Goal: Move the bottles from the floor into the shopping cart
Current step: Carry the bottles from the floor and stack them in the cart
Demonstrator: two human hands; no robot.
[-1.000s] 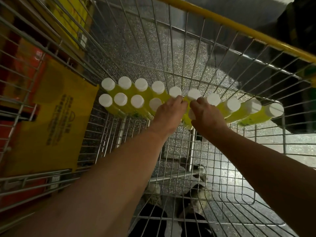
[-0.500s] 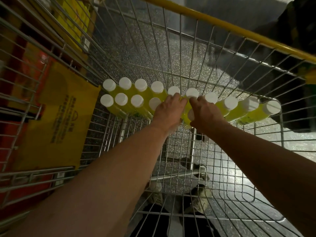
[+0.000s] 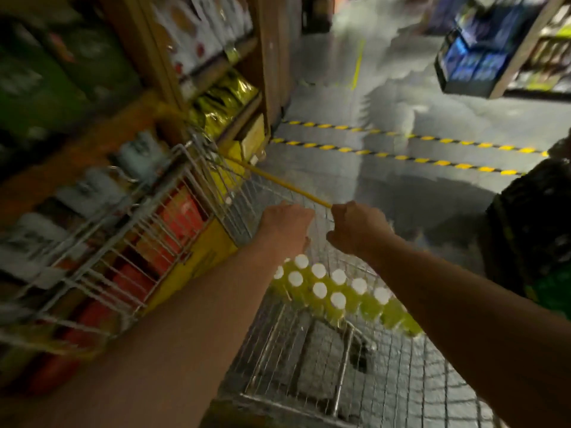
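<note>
Where the bottles (image 3: 321, 291) stand

Although motion blur limits detail, yellow bottles with white caps sit grouped inside the shopping cart (image 3: 401, 381), on its wire floor. The left hand (image 3: 287, 223) and right hand (image 3: 358, 227) hang above the cart, fingers curled; whether either holds anything cannot be determined.

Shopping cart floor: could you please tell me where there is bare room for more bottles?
The wire floor on the person's side of the bottles is bare across its width. The far end is crowded: two rows of bottles line it, and the left hand and right hand are raised over that end.
</note>
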